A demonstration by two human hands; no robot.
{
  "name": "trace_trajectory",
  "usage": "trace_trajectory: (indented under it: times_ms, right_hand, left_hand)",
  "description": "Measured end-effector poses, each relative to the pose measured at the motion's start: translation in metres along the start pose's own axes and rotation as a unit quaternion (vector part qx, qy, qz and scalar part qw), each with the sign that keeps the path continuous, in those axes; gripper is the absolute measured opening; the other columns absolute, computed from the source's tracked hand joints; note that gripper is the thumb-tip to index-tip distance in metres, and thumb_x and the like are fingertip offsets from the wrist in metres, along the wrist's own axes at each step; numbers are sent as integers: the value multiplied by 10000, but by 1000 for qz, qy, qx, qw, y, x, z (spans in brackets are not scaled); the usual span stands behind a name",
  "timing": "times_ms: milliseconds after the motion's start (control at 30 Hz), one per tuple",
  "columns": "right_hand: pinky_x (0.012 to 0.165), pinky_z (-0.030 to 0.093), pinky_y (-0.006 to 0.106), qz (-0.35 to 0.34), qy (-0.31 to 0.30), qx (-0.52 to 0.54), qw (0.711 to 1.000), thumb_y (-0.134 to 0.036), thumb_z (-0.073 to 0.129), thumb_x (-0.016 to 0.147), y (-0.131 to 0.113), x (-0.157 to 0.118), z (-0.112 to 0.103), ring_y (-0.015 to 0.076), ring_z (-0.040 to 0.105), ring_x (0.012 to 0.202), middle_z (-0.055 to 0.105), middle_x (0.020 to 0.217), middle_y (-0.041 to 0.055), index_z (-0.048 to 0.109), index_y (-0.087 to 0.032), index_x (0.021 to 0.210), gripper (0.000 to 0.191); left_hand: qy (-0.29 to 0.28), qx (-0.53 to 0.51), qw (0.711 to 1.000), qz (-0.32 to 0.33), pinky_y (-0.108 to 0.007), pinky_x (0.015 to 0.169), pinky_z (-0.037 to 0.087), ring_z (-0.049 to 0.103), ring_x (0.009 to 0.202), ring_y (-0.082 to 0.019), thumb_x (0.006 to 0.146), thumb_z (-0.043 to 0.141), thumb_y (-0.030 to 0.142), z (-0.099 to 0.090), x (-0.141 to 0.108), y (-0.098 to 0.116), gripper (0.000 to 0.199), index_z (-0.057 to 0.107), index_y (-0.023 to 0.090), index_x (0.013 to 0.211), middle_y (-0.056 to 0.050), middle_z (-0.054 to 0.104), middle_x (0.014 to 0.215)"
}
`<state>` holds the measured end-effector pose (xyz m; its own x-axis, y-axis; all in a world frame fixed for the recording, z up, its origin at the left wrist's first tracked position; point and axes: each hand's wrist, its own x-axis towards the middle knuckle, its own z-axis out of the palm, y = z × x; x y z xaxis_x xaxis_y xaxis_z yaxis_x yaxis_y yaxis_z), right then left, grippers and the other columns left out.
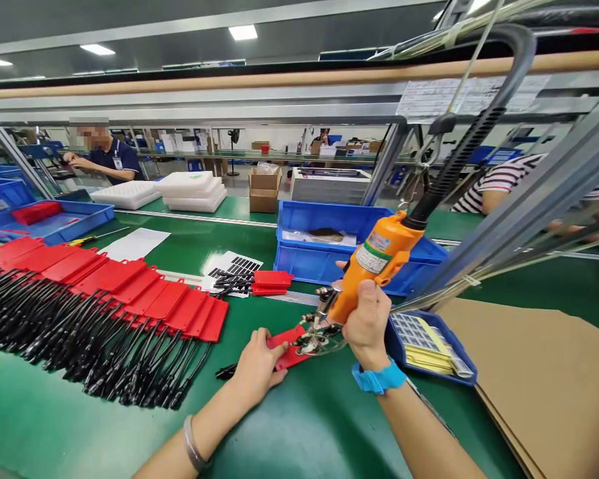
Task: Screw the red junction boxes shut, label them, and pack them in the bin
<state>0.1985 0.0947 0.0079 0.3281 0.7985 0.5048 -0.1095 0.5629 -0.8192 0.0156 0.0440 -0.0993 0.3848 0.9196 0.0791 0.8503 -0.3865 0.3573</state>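
Note:
My right hand (367,324) is wrapped round an orange electric screwdriver (374,259), tilted, with a black cable and a hanging hook at its top end. Its metal tip assembly (319,332) meets a flat red plastic case (289,346) on the green bench. My left hand (259,362) grips the near end of that case, thumb on top and fingers along its side. A short black cable (226,372) sticks out to the left from beneath my left hand. The screw, if there is one at the tip, is too small to make out.
Rows of red cases (164,299) with black cables cover the left. Two more red cases (272,281) lie near a label sheet (234,266). Behind stands a blue bin (319,263); right are a blue tray (432,346) and cardboard (539,372). Co-workers sit beyond.

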Motion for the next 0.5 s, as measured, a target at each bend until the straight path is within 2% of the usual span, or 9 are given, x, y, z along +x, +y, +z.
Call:
trace_trajectory:
  times_ms: [133, 333, 500]
  right_hand:
    - [333, 398, 252, 17, -8, 1, 1000, -603, 493, 898, 7, -4, -2, 131, 494, 401, 585, 654, 11, 655, -185, 1026, 466]
    - [259, 311, 227, 19, -10, -5, 1000, -603, 513, 891, 5, -8, 0, 108, 429, 328, 575, 650, 6, 647, -197, 1028, 449]
    - [271, 342, 227, 12, -18, -11, 1000, -632, 515, 878, 3, -12, 4, 120, 468, 350, 583, 639, 15, 641, -201, 956, 455]
  left_hand:
    - [-12, 6, 1000, -6, -388, 867, 486, 493, 993, -258, 793, 691, 270, -4, -1, 5, 428, 626, 267, 1216, -88, 430, 1124]
    - [-24, -1, 1000, -15, -388, 880, 485, 481, 1028, -268, 784, 700, 251, -7, 0, 9, 447, 622, 258, 1224, -83, 434, 1094]
    - [-29, 0, 999, -26, -375, 845, 493, 485, 1016, -271, 772, 710, 249, -6, 0, 9, 420, 640, 254, 1186, -86, 435, 1091]
